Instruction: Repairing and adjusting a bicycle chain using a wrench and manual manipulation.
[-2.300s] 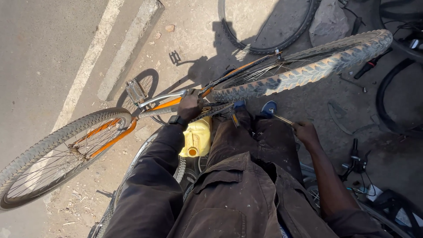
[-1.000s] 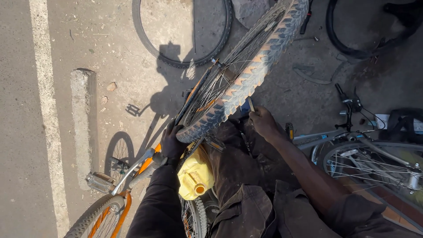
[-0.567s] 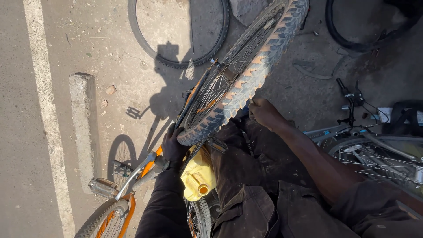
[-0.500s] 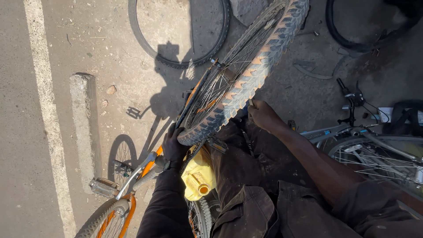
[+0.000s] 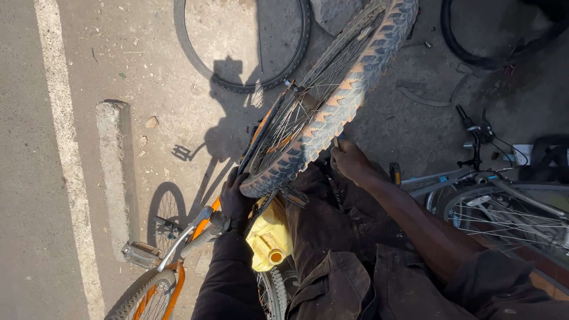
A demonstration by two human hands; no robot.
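Note:
I sit over an orange bicycle lying tilted across my lap. Its knobby rear wheel (image 5: pixel 332 101) rises up and away from me. My left hand (image 5: pixel 235 198), in a dark sleeve, grips the orange frame (image 5: pixel 204 222) just below that tyre. My right hand (image 5: pixel 349 161) is closed beside the tyre's lower edge, over my dark trousers; what it holds is hidden. A yellow plastic jug (image 5: pixel 268 243) with an open spout stands between my knees. A pedal (image 5: pixel 139 255) and the front wheel (image 5: pixel 145 296) show at the lower left.
A loose black tyre (image 5: pixel 237 83) lies on the dusty concrete ahead; another tyre (image 5: pixel 474 56) lies at the upper right. A second bicycle (image 5: pixel 492 201) with handlebars and a spoked wheel lies to my right. A concrete kerb block (image 5: pixel 115 172) and a white painted line (image 5: pixel 65 160) run along the left.
Since the earliest frame the view and the bicycle have swung, so the rear wheel now points up and away. Over the last second both hands have stayed almost still.

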